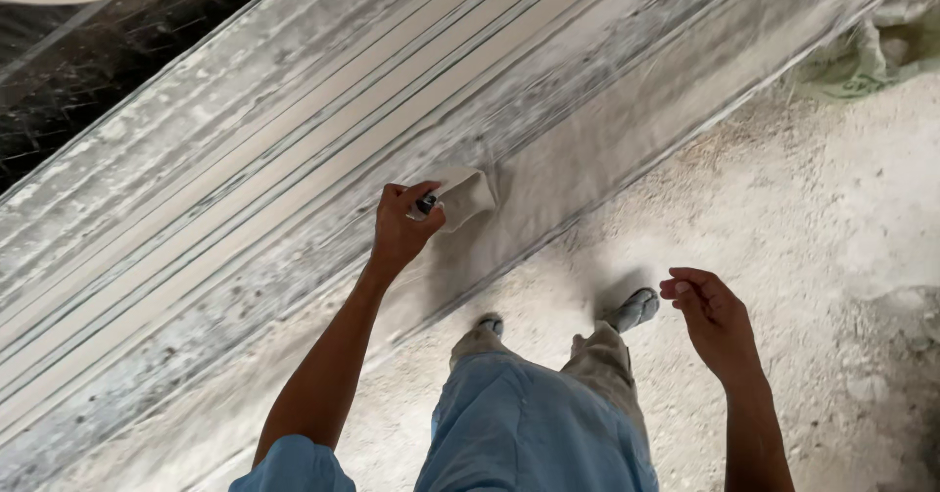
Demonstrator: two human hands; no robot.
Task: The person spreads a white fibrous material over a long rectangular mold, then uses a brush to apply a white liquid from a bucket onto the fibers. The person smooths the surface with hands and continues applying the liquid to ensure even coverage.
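A pale sanding block (466, 196) is pressed flat against the dusty stone slab (607, 149), gripped by the closed left hand (403, 226). The right hand (713, 318) is held loosely open, empty, above the dusty floor (822, 208).

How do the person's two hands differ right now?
The left hand is raised against the dusty wall, gripping a pale sanding pad; the right hand hangs lower over the floor, holding nothing. The left fingers are closed, the right loosely curled. Both are bare.
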